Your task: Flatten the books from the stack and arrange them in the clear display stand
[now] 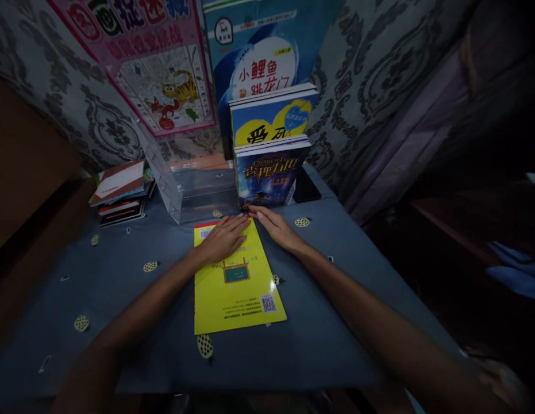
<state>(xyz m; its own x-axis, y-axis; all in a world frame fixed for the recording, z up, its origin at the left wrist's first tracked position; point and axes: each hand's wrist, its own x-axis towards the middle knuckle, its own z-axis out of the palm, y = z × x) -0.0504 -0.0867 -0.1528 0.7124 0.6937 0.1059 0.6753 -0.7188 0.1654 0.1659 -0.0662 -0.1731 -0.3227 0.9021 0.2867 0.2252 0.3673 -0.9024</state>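
A yellow book (pixel 250 293) lies flat on the cloth-covered table, its barcode end away from me and a QR code at the near right corner. My left hand (pixel 223 238) rests flat on the far part of its cover, fingers stretched toward the upper right. At the book's far right corner is my right hand (pixel 273 225), fingers extended and touching or nearly touching the corner. Just beyond my fingertips stands a dark blue book (pixel 269 175) at the front of a clear acrylic rack (pixel 179 198). Neither hand grasps anything.
Behind the dark blue book stand yellow-and-blue books (pixel 267 118) and a tall blue book (pixel 267 46). A pink picture book (pixel 159 69) leans at the rack's left. A small book stack (pixel 123 190) lies at the left, a dark flat object (pixel 307 187) right of the rack.
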